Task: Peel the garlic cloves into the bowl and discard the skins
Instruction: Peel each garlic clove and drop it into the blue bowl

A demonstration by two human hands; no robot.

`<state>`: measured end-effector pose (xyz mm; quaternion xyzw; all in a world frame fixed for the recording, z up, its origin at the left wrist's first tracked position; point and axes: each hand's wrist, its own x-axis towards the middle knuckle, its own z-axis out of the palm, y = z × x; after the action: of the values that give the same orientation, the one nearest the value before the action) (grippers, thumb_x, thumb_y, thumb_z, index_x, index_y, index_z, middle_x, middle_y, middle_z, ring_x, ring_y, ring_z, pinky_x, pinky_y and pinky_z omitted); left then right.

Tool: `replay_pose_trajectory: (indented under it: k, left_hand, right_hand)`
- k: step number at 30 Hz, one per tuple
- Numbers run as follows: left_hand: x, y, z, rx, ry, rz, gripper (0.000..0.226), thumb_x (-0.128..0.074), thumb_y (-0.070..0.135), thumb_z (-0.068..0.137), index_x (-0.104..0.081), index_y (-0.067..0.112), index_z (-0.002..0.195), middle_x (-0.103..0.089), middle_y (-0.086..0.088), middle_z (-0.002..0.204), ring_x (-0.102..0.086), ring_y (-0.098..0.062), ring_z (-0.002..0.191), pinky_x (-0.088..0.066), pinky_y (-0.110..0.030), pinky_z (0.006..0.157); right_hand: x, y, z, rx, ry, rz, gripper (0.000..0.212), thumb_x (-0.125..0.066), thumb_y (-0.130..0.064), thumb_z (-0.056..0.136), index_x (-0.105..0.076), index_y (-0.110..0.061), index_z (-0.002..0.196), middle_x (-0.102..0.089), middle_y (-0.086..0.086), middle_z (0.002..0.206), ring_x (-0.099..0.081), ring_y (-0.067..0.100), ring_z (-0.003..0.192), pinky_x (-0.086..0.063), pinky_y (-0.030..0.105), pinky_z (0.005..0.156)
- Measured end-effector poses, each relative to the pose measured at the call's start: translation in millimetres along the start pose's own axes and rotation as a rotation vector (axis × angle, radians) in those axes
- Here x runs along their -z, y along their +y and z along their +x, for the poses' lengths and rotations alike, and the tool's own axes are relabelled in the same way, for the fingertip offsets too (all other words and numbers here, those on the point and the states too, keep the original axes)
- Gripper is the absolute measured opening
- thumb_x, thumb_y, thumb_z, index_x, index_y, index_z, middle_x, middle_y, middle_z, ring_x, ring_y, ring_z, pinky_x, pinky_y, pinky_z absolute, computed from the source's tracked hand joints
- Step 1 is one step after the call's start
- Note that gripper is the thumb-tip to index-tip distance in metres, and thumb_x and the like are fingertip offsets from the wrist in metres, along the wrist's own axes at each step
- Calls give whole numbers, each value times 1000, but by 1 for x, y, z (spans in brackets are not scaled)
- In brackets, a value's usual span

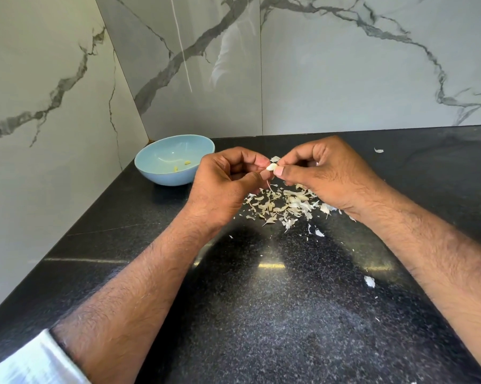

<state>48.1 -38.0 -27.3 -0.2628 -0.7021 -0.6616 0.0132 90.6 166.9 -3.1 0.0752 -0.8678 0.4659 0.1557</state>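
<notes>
A garlic clove (272,166) is pinched between the fingertips of the left hand (228,181) and the right hand (325,173) above a heap of skins (283,203) on the black tabletop (261,300). The blue bowl (175,177), to the left, holds two peeled cloves (181,166). The skin is probably best lifted from the tip with a thumbnail.

Both forearms reached forward, bare, converging at the middle. The left hand (222,181) had its fingers curled, thumb and fingertips pinching inward; the right hand (325,173) met it — fingers bent, thumb pressed forward — the two sets of fingertips touching. A white sleeve (31,361) was rolled back on the left arm.
</notes>
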Motion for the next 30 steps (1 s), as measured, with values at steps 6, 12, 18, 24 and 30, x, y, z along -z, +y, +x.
replay_pose_trajectory:
  k: [6, 12, 18, 24, 30]
  left_hand:
    - [-2, 2, -2, -64, 43, 83, 13, -79, 0, 93, -79, 5, 105, -80, -9, 88, -75, -23, 77, -62, -30, 75]
    - [-3, 4, -3, -165, 127, 257, 10, -82, 7, 92, -84, 14, 100, -81, 3, 85, -77, -25, 77, -67, -38, 73]
    - [-4, 3, -3, -219, 143, 319, 11, -83, 9, 92, -85, 16, 101, -81, 9, 86, -77, -13, 76, -63, -27, 71]
    - [-5, 3, -4, -128, 101, 190, 13, -83, 7, 92, -84, 17, 100, -82, 1, 89, -78, -30, 84, -67, -46, 80]
    - [-5, 4, -3, 22, 43, -114, 15, -76, -7, 91, -80, 3, 103, -81, -15, 93, -76, -22, 79, -61, -28, 76]
  right_hand:
    - [-1, 2, 1, -10, -18, 82, 7, -79, -33, 92, -83, -28, 94, -78, -1, 77, -70, 17, 70, -50, 31, 70]
    - [-5, 3, 0, -28, -21, 127, 7, -78, -29, 94, -83, -24, 98, -79, 1, 79, -71, 7, 73, -47, 22, 70]
    - [-7, 5, -1, -7, 13, 106, 5, -78, -25, 93, -83, -23, 94, -77, 0, 75, -68, 5, 67, -46, 15, 66]
    - [-7, 2, -3, 54, 70, 104, 6, -80, -16, 88, -83, -20, 85, -75, 0, 69, -71, 26, 75, -55, 33, 75]
    - [-7, 0, -3, 22, 106, 148, 5, -80, -16, 86, -84, -19, 84, -75, 3, 70, -73, 29, 78, -58, 41, 82]
